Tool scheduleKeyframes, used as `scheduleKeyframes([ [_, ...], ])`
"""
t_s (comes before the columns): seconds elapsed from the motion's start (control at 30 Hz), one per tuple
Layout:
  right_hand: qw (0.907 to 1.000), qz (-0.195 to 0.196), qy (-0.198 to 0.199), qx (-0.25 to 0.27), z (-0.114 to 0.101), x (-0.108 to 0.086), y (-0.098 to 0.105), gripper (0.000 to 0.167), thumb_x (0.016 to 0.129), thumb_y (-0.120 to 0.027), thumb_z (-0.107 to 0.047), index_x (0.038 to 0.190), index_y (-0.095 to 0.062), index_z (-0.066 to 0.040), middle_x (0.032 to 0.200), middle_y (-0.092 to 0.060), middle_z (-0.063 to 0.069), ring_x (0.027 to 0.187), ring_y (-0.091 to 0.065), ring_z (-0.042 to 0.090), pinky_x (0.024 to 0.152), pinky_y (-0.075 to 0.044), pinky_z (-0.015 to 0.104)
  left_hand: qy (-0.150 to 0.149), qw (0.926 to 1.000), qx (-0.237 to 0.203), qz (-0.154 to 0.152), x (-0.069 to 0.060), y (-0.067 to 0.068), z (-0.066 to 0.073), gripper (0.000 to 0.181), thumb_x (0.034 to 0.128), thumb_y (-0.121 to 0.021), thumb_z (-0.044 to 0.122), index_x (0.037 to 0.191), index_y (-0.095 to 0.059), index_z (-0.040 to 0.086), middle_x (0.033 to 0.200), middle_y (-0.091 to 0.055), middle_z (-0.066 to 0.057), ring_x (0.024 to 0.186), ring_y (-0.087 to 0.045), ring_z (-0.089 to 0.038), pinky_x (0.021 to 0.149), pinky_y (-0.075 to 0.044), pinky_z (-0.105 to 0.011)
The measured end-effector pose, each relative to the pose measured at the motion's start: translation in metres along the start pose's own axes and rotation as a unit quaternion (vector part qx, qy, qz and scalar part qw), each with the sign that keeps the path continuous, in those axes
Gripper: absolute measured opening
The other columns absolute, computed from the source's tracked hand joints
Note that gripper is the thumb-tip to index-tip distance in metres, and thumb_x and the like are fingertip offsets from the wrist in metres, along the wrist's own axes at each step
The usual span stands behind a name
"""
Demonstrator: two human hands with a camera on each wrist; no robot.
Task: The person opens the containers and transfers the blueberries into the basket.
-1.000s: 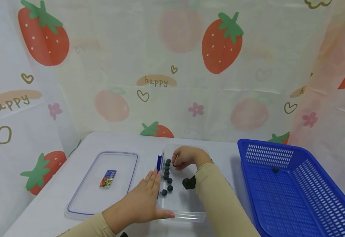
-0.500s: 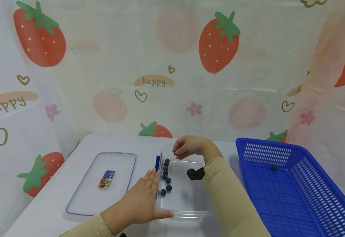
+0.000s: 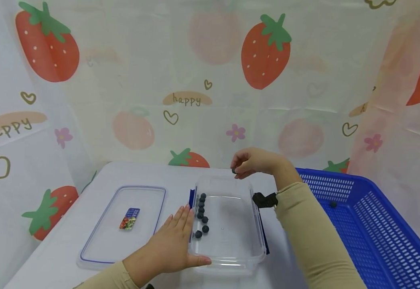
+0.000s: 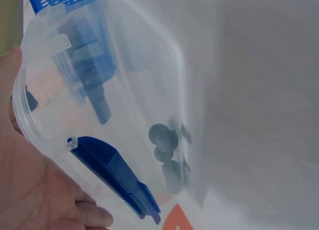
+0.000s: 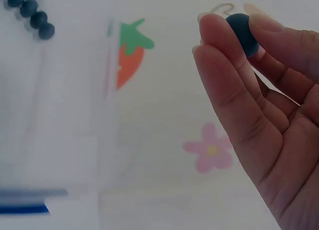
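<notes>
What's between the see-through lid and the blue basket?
In the head view, the clear box stands there, dark balls inside. The left hand touches its side, and the right hand is there too, pinching another ball.

White bench (image 3: 179,180), smooth top, far corners rounded. Lid (image 3: 114,245) lay flat at left, clear, blue line round its edge. Small card (image 3: 129,218) showed within the lid's outline, couldn't tell if over or under. Clear box (image 3: 235,241) stood upright mid-bench, open top, just right of the lid, not touching. Blue basket (image 3: 354,230) stood at right, partly cut off by the frame edge.
</notes>
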State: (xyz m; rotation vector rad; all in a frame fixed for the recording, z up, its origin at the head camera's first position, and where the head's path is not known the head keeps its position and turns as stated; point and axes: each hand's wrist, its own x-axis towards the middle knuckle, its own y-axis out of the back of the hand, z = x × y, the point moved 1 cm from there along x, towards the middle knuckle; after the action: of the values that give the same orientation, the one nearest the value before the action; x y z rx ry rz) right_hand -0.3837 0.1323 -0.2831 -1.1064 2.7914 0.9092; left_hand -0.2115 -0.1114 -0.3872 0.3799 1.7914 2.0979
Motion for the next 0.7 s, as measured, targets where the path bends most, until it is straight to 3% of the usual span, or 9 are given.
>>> scheduleKeyframes([
  [0.33, 0.9990, 0.043, 0.006, -0.010, 0.014, -0.051, 0.043, 0.018, 0.087, -0.060, -0.005, 0.102, -0.055, 0.004, 0.094, -0.058, 0.017, 0.090, -0.064, 0.027, 0.084, -0.050, 0.039, 0.001, 1.0000, -0.004, 0.005, -0.001, 0.001, 0.000, 0.121, 0.0655, -0.039, 0.086, 0.145, -0.011, -0.002, 0.151, -0.008, -0.020, 0.139, -0.005, -0.033, 0.108, -0.016, -0.052],
  [0.7, 0.9968, 0.079, 0.001, -0.007, 0.054, -0.103, 0.081, 0.024, 0.087, -0.057, -0.002, 0.105, -0.049, 0.011, 0.096, -0.060, 0.017, 0.089, -0.063, 0.022, 0.080, -0.051, 0.034, -0.002, 0.9999, -0.009, 0.012, -0.001, 0.001, 0.001, 0.121, 0.0662, -0.042, 0.084, 0.145, -0.010, -0.002, 0.151, -0.008, -0.019, 0.139, -0.006, -0.033, 0.107, -0.017, -0.052],
])
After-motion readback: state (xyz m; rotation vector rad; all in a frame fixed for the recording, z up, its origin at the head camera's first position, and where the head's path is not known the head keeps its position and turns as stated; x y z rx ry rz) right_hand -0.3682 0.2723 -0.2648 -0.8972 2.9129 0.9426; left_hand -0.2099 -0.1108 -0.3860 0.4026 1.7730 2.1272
